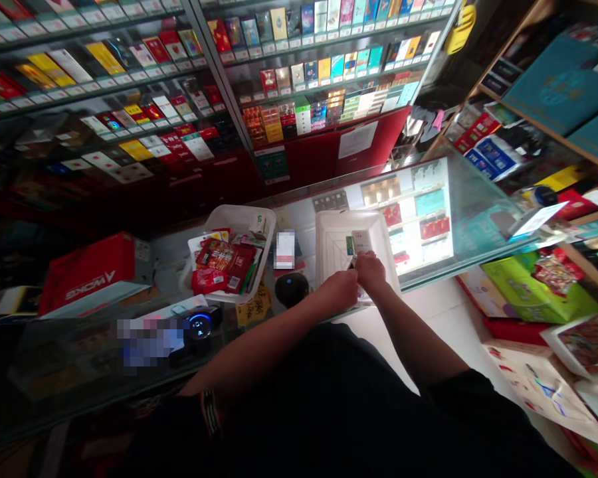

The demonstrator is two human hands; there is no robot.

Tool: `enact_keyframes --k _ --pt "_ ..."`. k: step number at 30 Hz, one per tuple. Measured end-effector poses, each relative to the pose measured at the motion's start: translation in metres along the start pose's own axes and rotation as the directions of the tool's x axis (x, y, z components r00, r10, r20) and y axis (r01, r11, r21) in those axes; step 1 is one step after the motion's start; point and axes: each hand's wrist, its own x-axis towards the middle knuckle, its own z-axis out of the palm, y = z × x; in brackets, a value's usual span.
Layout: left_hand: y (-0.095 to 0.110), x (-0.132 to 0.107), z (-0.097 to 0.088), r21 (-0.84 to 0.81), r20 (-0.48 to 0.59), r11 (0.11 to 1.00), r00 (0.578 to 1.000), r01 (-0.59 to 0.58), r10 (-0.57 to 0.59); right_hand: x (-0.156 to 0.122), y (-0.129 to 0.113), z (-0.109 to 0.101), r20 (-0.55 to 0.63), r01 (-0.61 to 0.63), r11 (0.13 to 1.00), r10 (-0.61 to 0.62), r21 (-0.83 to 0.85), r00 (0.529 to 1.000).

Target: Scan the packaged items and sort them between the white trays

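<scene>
Over a white plastic basket (325,229) on the glass counter, my two hands meet close together. My left hand (343,289) is closed, its knuckles turned inward. Beside it, my right hand (370,272) is closed too, fingers pinched together. A small dark bit shows between the hands, but what they grip is too small and covered to name. Just beyond the fingers lies a white packet (363,240) with a little green piece at its left, in the basket. My left forearm passes near a round black object (292,289) on the counter.
To the left stands another white basket (265,222) full of red packets (218,259), with a red box (97,272) further left. A white card (285,249) lies between the baskets. Shelves of cigarette packs (303,116) line the back. The glass counter's edge (458,269) runs rightward.
</scene>
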Motion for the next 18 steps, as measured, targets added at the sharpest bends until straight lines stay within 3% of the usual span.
enact_keyframes --k 10,14,18 --pt "-0.007 0.02 0.029 -0.106 -0.01 0.987 0.992 0.124 -0.126 0.014 0.027 0.0 -0.038 0.039 0.962 -0.029 0.27 0.999" --pt "-0.007 0.017 0.037 -0.209 -0.111 0.961 0.972 0.182 -0.208 0.019 0.039 -0.009 -0.065 -0.016 0.855 0.057 0.518 0.996" --pt "-0.005 0.011 0.032 -0.301 -0.245 0.941 0.941 0.153 -0.232 0.017 0.046 -0.02 -0.076 -0.059 0.745 0.146 0.664 0.986"
